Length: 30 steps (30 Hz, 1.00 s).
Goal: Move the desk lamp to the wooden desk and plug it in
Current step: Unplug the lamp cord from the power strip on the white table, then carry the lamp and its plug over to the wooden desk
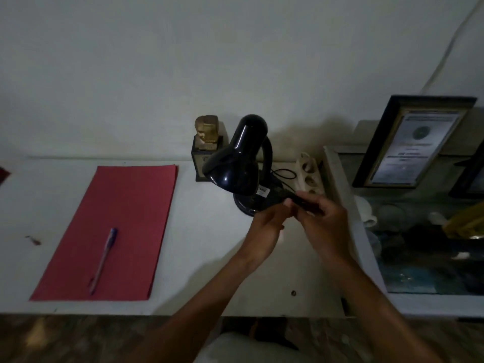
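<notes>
A: Both forearms reach in low; left hand (267,226) and right hand (323,224) pinch a dark plug (303,201), fingers closed on it.

B: Step?

A: Plugging in, likely. Black gooseneck desk lamp (235,166) stands on the pale desk (209,258); white power strip (309,176) just right of it, near the desk edge. Left has room past the red paper folder (117,226).

Lamp base (248,203) partly hidden by hands; framed certificate's (408,145) text seemingly illegible.

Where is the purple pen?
In the head view, the pen lies on the red paper, on the desk's left side, far left of the lamp.
</notes>
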Motion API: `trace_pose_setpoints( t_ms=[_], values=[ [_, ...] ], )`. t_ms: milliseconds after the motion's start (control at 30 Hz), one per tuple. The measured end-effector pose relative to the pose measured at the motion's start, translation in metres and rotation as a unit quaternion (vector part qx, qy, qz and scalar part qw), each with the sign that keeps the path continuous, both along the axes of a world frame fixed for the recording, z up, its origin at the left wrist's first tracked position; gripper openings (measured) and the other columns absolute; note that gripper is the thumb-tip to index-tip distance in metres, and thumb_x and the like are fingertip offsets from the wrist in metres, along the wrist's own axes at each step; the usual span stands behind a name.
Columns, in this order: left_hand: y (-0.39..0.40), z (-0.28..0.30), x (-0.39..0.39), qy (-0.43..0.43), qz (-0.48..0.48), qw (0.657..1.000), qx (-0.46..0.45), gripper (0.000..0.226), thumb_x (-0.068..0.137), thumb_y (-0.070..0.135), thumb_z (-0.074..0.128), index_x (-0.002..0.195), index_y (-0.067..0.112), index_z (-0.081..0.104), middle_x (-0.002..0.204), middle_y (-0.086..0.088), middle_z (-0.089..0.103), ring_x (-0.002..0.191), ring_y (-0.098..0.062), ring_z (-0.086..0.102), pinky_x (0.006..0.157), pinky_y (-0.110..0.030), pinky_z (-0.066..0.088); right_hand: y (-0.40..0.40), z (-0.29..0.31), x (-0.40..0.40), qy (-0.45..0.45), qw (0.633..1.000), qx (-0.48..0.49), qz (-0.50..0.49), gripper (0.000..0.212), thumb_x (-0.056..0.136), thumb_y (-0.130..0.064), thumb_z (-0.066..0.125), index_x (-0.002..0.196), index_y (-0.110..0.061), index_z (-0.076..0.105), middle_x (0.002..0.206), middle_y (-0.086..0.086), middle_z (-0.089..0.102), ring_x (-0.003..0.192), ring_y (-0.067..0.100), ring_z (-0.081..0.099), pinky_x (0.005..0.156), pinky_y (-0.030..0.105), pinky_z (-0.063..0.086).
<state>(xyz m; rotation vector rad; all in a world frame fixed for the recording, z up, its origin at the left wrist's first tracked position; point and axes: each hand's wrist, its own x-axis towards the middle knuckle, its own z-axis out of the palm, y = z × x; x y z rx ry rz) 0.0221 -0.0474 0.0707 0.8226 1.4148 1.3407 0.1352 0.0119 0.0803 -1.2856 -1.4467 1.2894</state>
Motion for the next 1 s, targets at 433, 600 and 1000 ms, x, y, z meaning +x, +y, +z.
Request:
trace_pose_setpoints(
  t_ms=[433,600,1000],
  values=[
    [-0.026,-0.026,0.006,-0.093,0.193,0.974,-0.068,0.032,0.106,0.027,0.043,0.108,0.007,0.067,0.086,-0.012,0.071,0.079,-0.017,0.073,0.072,-0.021,0.058,0.058,-0.009,-0.009,-0.131,0.979,-0.019,0.157,0.049,0.079,-0.020,0.085,0.117,-0.043,0.062,0.109,-0.016,0.069,0.100,0.008,0.068,0.075,0.026,0.055],
    [-0.034,-0.037,-0.007,-0.056,0.253,0.959,-0.112,0.038,0.106,0.031,0.041,0.115,0.003,0.064,0.080,-0.013,0.057,0.067,-0.018,0.060,0.062,-0.023,0.056,0.100,-0.026,-0.054,-0.315,0.903,0.009,0.293,0.120,0.058,-0.037,0.099,0.156,-0.017,0.032,0.154,0.010,0.047,0.138,0.028,0.050,0.111,0.041,0.045],
    [-0.058,-0.050,-0.048,0.170,0.282,0.934,-0.142,0.040,0.104,0.045,0.038,0.112,0.019,0.067,0.084,-0.002,0.068,0.070,-0.019,0.060,0.066,-0.033,0.048,0.129,-0.053,-0.069,-0.284,0.914,-0.017,0.289,0.029,0.082,-0.022,0.070,0.110,-0.019,0.075,0.104,0.004,0.072,0.108,0.031,0.068,0.083,0.032,0.053]
  ],
)
